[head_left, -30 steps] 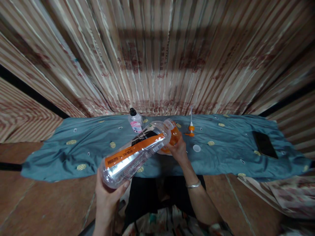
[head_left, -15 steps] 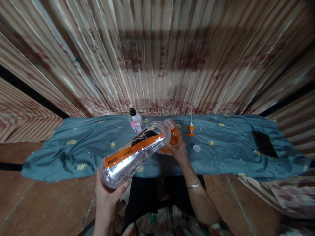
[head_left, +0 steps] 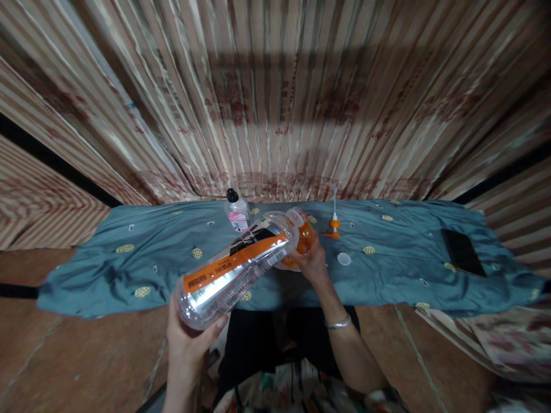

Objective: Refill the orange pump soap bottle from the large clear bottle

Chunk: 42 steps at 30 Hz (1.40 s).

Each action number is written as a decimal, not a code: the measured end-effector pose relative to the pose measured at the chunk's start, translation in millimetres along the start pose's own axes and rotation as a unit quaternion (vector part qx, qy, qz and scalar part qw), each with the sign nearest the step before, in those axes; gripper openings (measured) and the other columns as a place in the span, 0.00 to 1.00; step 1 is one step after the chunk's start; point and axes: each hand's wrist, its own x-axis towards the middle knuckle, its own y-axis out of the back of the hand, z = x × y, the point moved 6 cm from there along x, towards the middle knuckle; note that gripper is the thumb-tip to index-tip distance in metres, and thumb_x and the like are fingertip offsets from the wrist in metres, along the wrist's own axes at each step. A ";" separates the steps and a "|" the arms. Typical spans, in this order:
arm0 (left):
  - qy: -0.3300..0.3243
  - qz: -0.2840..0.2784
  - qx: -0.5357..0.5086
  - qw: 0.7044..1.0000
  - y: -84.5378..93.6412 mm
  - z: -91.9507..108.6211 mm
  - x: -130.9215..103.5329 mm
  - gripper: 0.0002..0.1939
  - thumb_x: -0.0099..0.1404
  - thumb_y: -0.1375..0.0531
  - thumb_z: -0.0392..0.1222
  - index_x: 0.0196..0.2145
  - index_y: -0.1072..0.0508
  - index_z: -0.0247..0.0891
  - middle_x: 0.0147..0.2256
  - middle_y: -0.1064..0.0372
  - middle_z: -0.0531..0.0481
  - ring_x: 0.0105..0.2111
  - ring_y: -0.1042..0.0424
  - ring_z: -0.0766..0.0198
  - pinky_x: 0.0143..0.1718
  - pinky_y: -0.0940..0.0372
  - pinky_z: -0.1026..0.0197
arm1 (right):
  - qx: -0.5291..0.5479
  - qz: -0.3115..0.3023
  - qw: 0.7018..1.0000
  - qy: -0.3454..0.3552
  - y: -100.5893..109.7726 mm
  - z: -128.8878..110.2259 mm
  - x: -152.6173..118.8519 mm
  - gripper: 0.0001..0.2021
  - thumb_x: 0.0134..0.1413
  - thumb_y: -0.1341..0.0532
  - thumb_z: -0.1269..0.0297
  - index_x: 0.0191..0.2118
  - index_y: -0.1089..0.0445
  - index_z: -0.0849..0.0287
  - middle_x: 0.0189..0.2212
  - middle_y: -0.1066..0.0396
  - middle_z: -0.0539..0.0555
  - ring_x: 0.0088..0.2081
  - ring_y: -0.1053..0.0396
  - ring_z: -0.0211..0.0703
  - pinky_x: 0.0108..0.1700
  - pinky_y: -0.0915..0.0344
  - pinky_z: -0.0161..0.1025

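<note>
My left hand [head_left: 189, 338] is wrapped round the base of a large clear plastic bottle [head_left: 236, 261] with an orange and silver label. The bottle is tilted, base toward me and shoulder up to the right. Its neck end meets a smaller clear bottle [head_left: 305, 238] with orange in it. My right hand [head_left: 313, 261] grips that smaller bottle, fingers partly hidden behind it. Whether the mouths touch cannot be made out. Right of it lies an orange and white pump head [head_left: 334, 225] with its tube pointing away, and a small white round cap [head_left: 344, 259].
A clear bottle with a black cap [head_left: 237, 215] stands behind the large bottle. A dark flat phone or tablet [head_left: 464, 253] lies at the right. All rest on a narrow table with a blue-green patterned cloth [head_left: 400, 269]. Striped curtains [head_left: 279, 103] hang close behind.
</note>
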 end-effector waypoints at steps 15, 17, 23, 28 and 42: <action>-0.017 0.001 -0.009 1.000 -0.7 0.0 -0.9 0.52 0.36 0.16 0.51 0.59 0.24 0.37 0.53 0.21 0.40 0.48 0.20 0.51 0.50 0.23 0.57 | -0.005 0.007 1.000 0.002 0.5 -3.2 0.1 0.36 0.43 0.23 0.56 0.60 0.28 0.56 0.47 0.14 0.59 0.48 0.14 0.59 0.49 0.16 0.52; -0.026 0.003 -0.018 1.000 0.7 -0.4 -0.5 0.52 0.37 0.16 0.50 0.60 0.24 0.37 0.53 0.21 0.40 0.48 0.20 0.53 0.49 0.23 0.59 | -0.001 0.008 1.000 0.007 0.5 -3.8 0.1 0.35 0.44 0.23 0.56 0.60 0.28 0.56 0.48 0.14 0.59 0.48 0.14 0.58 0.50 0.16 0.51; -0.026 -0.003 -0.006 1.000 2.8 -6.5 -1.0 0.55 0.39 0.17 0.53 0.63 0.26 0.36 0.54 0.21 0.39 0.49 0.20 0.52 0.50 0.23 0.58 | -0.001 0.014 1.000 0.004 0.6 -4.0 0.1 0.35 0.43 0.22 0.57 0.58 0.28 0.57 0.48 0.14 0.60 0.49 0.14 0.59 0.51 0.17 0.50; -0.018 -0.006 -0.012 1.000 2.9 -5.8 -1.9 0.54 0.42 0.17 0.53 0.65 0.27 0.38 0.57 0.23 0.39 0.50 0.20 0.50 0.51 0.23 0.55 | -0.014 0.014 1.000 -0.002 0.2 -1.8 0.4 0.36 0.43 0.22 0.57 0.59 0.28 0.56 0.48 0.14 0.59 0.49 0.14 0.59 0.51 0.17 0.50; -0.030 -0.002 -0.009 1.000 0.5 -1.3 -4.6 0.52 0.42 0.17 0.53 0.64 0.26 0.39 0.55 0.21 0.43 0.51 0.22 0.55 0.51 0.26 0.62 | -0.019 0.007 1.000 0.005 0.6 1.4 0.8 0.36 0.44 0.23 0.56 0.61 0.28 0.56 0.49 0.14 0.60 0.50 0.15 0.60 0.51 0.17 0.53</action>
